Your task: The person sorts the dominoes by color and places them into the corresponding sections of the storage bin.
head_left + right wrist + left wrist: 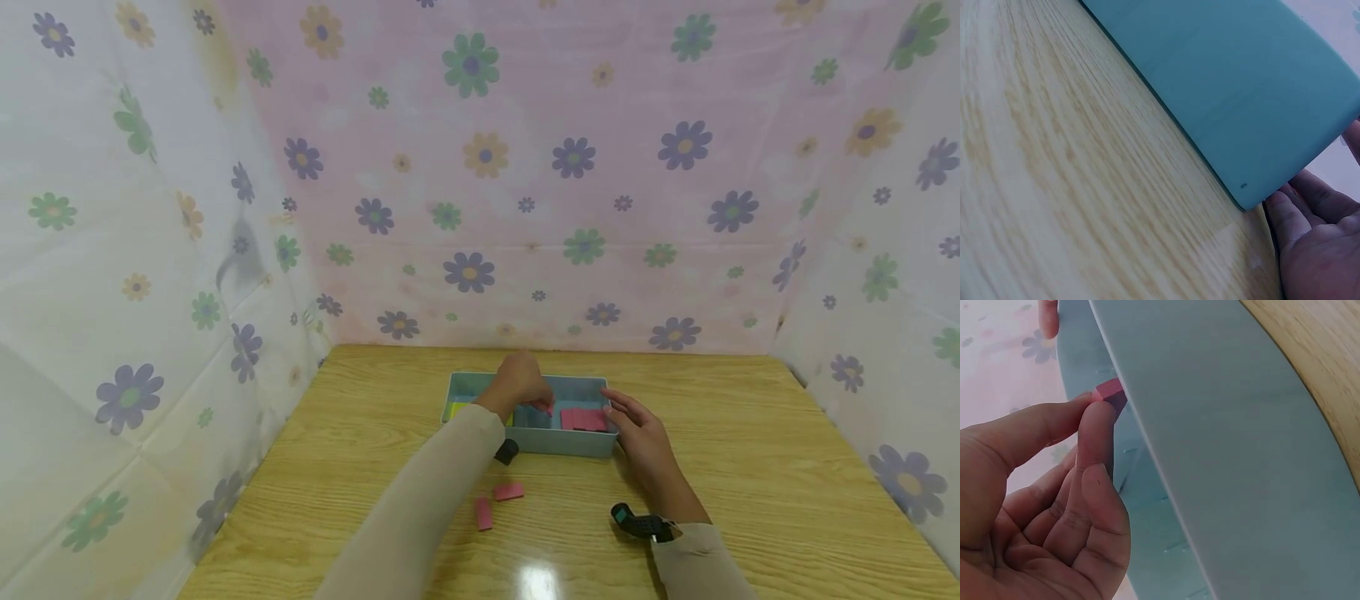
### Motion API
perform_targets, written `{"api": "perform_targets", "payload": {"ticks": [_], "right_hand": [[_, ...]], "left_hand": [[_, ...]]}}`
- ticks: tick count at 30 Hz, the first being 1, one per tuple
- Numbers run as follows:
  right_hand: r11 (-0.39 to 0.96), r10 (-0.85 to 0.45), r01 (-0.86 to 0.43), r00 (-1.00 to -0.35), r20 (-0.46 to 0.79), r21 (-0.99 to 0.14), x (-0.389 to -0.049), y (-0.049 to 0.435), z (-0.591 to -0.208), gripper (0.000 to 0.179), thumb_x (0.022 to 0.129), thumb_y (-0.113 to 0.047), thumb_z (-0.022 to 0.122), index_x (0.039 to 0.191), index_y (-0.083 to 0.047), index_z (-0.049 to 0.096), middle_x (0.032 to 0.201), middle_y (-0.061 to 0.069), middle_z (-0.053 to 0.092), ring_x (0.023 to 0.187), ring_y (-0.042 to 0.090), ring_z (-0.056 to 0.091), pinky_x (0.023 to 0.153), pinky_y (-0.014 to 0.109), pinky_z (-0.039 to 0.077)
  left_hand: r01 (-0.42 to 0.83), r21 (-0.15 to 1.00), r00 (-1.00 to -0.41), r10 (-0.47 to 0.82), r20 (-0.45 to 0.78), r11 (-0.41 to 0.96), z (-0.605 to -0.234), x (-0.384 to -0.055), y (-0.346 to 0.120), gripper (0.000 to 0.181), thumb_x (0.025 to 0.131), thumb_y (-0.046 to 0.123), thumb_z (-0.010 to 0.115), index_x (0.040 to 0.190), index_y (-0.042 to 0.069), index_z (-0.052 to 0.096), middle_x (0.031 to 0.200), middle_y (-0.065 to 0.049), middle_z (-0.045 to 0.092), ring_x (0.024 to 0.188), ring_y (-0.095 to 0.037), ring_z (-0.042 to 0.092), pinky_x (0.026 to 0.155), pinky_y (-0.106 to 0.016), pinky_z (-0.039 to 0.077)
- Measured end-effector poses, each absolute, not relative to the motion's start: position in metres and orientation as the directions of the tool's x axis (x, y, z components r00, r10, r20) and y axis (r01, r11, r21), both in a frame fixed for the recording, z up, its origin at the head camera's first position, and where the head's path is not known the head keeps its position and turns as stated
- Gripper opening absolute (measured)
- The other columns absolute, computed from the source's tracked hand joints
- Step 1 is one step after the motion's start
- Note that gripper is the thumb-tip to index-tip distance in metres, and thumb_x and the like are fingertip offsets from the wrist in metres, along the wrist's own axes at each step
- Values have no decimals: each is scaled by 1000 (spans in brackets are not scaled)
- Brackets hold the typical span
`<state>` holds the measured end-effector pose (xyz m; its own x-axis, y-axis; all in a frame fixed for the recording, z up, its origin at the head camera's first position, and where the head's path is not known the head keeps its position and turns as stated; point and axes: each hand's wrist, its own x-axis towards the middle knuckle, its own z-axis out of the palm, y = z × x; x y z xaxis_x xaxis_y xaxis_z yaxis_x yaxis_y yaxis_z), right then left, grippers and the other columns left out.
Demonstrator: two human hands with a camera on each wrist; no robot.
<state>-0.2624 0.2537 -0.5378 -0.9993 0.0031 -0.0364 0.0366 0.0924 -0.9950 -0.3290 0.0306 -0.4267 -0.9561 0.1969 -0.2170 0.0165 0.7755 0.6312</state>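
Inside the blue-grey box (562, 442), my left hand (519, 385) pinches a small pink block (1110, 392) between thumb and index finger. The left wrist view has this hand (1054, 506) beside the box's long wall, its other fingers loosely curled. At the right end of the box, my right hand (641, 437) touches the outer wall and rim with fairly straight fingers. Pink blocks (583, 419) lie side by side in the box's right part. Yellow pieces (457, 409) show at its left, partly hidden by my left arm.
Two loose pink blocks, one lying crosswise (509, 492) and one lengthwise (484, 514), are on the wooden table (570, 517) in front of the box. Flower-patterned cloth (525, 183) hangs behind the table and at both sides. Each wrist wears a black strap device (637, 523).
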Motion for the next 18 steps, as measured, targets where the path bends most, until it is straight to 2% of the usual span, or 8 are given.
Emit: {"api": "perform_targets", "payload": {"ticks": [6,10,15,18], "right_hand": [[94,3,30,-1000,-30,-995,-263,254,-537,53,106,-44,58,154,-23,50,167,8,33,155,28,32,123,53,32],[107,3,19,-1000,-19,-994,-262,255,-537,54,105,-46,58,153,-24,51,167,7,34,154,28,34,122,52,34],[97,-6,15,-1000,-15,-995,-261,255,-537,54,105,-46,58,154,-24,50,168,8,33,154,29,33,122,53,33],[93,-8,14,-1000,-15,-996,-261,255,-537,53,106,-44,58,154,-24,51,167,8,34,154,30,33,122,53,32]], "left_hand": [[13,614,-957,188,-221,789,-427,-330,37,25,77,12,91,58,9,75,57,-1,72,65,-19,77,51,-25,55],[42,601,-958,202,-201,798,-426,-327,38,26,79,14,90,58,11,76,55,0,71,66,-19,77,50,-25,54],[49,608,-959,207,-191,792,-428,-327,38,26,81,13,89,58,11,76,54,-1,70,65,-19,77,55,-28,59],[60,604,-960,212,-184,794,-429,-327,38,26,80,12,89,59,10,76,54,0,70,67,-20,77,53,-28,57]]}}
